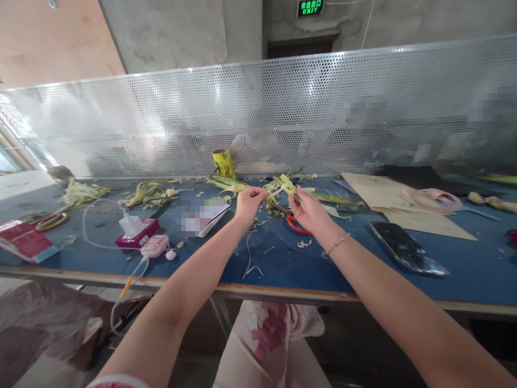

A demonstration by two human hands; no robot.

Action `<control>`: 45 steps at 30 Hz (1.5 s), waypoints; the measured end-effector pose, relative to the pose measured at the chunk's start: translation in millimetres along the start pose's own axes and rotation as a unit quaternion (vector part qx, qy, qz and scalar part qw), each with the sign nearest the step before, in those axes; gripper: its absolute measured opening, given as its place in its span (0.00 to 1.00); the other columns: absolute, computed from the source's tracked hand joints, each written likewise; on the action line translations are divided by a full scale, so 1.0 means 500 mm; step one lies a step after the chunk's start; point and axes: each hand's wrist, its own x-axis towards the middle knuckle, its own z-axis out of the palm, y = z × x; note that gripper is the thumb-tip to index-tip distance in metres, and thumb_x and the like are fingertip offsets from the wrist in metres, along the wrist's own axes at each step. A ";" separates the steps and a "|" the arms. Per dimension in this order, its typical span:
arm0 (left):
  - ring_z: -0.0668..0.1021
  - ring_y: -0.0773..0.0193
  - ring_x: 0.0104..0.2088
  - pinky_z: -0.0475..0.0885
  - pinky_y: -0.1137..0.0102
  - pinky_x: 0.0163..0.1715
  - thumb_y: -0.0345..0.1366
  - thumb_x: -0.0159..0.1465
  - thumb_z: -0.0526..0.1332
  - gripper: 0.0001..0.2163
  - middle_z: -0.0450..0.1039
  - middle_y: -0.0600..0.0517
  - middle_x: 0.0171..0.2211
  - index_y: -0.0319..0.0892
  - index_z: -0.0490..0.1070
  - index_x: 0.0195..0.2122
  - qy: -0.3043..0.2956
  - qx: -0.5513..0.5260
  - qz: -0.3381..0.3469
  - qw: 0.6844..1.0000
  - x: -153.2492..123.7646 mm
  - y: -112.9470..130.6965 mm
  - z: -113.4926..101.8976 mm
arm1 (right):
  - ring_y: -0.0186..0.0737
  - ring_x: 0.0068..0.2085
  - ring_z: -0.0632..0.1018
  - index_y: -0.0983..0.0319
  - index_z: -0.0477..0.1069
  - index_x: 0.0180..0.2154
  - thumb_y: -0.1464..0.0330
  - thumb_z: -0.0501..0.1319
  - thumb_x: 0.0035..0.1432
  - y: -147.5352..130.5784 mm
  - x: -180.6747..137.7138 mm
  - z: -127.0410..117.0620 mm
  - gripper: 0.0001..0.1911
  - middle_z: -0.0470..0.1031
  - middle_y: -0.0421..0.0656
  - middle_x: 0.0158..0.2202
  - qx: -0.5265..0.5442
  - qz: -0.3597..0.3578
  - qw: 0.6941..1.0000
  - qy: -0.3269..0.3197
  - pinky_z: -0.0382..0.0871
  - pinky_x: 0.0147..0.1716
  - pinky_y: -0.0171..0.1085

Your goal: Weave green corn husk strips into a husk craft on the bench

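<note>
My left hand (248, 205) is closed in a pinch at the left end of a thin, pale strip of leaf. Opposite it, my right hand (306, 211) grips a pale green leaf strip (287, 184), whose broad folded end sticks up above the fingers. Both hands are just above the table, a short gap apart. Beneath and behind them lies a loose heap of green leaves (339, 200) and scraps. A red loop (299, 225), perhaps a scissors handle, shows partly under my right hand.
On the blue table (283, 264), a phone (404, 248) lies right and another device (214, 218) left. A yellow can (223, 163) stands before the perforated metal screen (299, 108). Left are leaf piles (147, 193), a charger cable (84, 226) and a red box (26, 240); right, brown paper (379, 194).
</note>
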 end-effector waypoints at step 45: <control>0.68 0.72 0.26 0.65 0.75 0.28 0.42 0.63 0.55 0.11 0.62 0.56 0.25 0.41 0.60 0.29 0.000 0.091 0.032 0.995 -0.027 -0.032 0.036 | 0.36 0.16 0.69 0.58 0.67 0.28 0.58 0.57 0.56 0.037 -0.015 -0.015 0.11 0.67 0.36 0.14 -0.459 -0.213 0.851 -0.137 0.64 0.18 0.36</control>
